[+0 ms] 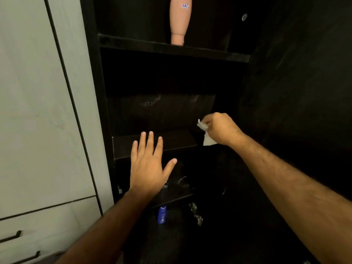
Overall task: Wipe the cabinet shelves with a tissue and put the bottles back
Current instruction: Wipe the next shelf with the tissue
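Note:
A dark open cabinet fills the middle of the head view. My right hand (222,129) grips a crumpled white tissue (206,138) at the right end of the middle shelf (171,141). My left hand (150,162) is held flat with fingers spread, in front of that shelf's front edge. A peach-coloured bottle (180,20) stands upside down on the upper shelf (171,48). Low down, a small blue bottle (162,215) stands below the lower shelf (175,197), partly in shadow.
White cupboard doors and drawers with black handles (38,149) stand to the left. The cabinet's dark open door (304,92) is on the right. A crinkled clear wrapper (196,214) lies beside the blue bottle, and a small dark item (165,184) sits on the lower shelf.

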`<control>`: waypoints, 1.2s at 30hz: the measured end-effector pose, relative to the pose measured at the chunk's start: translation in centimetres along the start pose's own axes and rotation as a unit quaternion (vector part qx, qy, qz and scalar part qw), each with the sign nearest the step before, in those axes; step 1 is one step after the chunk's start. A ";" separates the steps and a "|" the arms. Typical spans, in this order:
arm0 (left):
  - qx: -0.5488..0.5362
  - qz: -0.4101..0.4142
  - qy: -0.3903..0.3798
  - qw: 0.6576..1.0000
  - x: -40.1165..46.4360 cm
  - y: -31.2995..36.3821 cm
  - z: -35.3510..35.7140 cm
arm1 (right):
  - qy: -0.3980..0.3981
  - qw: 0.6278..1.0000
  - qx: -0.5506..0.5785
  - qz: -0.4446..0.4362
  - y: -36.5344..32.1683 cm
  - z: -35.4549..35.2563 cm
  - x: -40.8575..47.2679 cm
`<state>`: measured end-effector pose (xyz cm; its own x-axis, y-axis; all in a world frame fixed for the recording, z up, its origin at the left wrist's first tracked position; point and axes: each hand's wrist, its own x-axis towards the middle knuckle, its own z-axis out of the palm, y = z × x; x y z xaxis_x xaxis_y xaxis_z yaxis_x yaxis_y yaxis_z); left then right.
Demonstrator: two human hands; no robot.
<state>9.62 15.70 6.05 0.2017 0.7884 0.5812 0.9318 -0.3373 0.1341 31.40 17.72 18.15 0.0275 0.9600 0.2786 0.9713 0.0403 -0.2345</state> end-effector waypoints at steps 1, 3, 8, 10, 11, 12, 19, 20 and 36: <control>-0.018 -0.002 0.000 1.000 0.2 0.2 -0.3 | 0.051 0.998 0.031 -0.003 0.2 -0.5 0.4; -0.043 0.007 0.002 0.999 0.8 0.4 -0.9 | 0.140 0.988 0.065 -0.011 0.6 -1.3 1.4; -0.051 0.051 0.020 0.997 5.4 0.6 -2.6 | 0.293 0.954 0.062 0.012 0.1 -2.9 4.9; -0.044 0.064 0.028 0.997 7.0 0.4 -2.8 | 0.335 0.936 0.099 0.043 -0.7 -3.4 6.0; -0.039 0.075 0.028 0.996 7.5 0.2 -2.7 | 0.352 0.926 0.126 0.061 -1.1 -3.5 6.5; -0.032 0.088 0.023 0.995 7.7 0.2 -2.5 | 0.367 0.914 0.149 0.083 -1.3 -3.7 7.0; -0.070 0.113 -0.012 0.991 7.5 -0.3 -1.0 | 0.382 0.892 0.189 0.152 -2.5 -4.6 9.6; -0.081 0.109 -0.016 0.991 7.5 -0.5 -1.0 | 0.379 0.885 0.216 0.161 -2.5 -4.7 10.0; -0.138 0.076 -0.046 0.986 7.9 -0.6 -0.2 | 0.354 0.928 0.078 0.089 -1.7 2.3 8.8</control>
<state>10.56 22.00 10.68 0.3708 0.7578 0.5369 0.7742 -0.5715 0.2720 29.42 26.70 18.87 0.3857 0.5354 0.7514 0.8922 -0.0089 -0.4516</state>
